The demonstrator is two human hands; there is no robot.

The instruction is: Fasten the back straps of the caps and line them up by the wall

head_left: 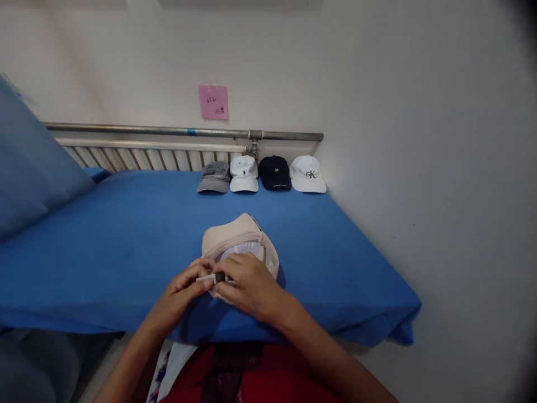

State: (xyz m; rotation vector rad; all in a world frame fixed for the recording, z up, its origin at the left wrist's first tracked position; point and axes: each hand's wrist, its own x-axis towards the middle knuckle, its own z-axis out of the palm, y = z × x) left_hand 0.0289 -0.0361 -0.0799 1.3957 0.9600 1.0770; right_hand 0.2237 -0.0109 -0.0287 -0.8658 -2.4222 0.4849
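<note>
A cream baseball cap (pixel 232 229) lies tipped on the blue-covered table, its brim pointing away from me and its inside facing me. My left hand (pixel 187 282) pinches the cap's back strap between thumb and fingers. From the other side my right hand (pixel 251 282) grips the same strap, close to a dark piece on it that looks like a buckle or label. The two hands nearly touch over the cap's near edge. Part of the strap and the cap's lower side are hidden behind my fingers.
Along the back of the blue cloth (pixel 126 235) stand a grey cap (pixel 213 177), a white cap (pixel 244 173), a black cap (pixel 274 172) and a white CK cap (pixel 307 173). Behind them are a radiator (pixel 146 157) and a pipe (pixel 146 130). A pink note (pixel 213 102) hangs above.
</note>
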